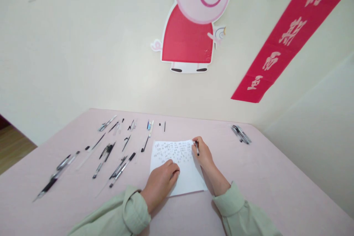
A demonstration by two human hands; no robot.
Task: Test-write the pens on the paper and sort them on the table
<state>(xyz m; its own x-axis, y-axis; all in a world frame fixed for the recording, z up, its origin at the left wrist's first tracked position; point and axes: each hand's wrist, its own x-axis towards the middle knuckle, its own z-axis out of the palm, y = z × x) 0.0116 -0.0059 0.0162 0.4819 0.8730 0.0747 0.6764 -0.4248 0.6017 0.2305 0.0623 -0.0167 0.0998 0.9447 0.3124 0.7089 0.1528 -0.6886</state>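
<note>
A sheet of white paper (186, 180) lies in front of me, its upper half covered with rows of handwriting. My right hand (204, 153) is closed around a black pen (197, 147) at the sheet's upper right corner. The pen's tip is too small to make out. On the left part of the paper rests my left hand (163, 177), its fingers curled in and thumb close to them. Whatever may be between those fingers is hidden.
The pink table (249, 191) carries several pens and loose pen parts (121, 169) on its left side. A bundle of pens (240, 134) lies at the back right. Behind stands a wall with a cartoon pig cutout (188, 40) and a red banner (287, 40).
</note>
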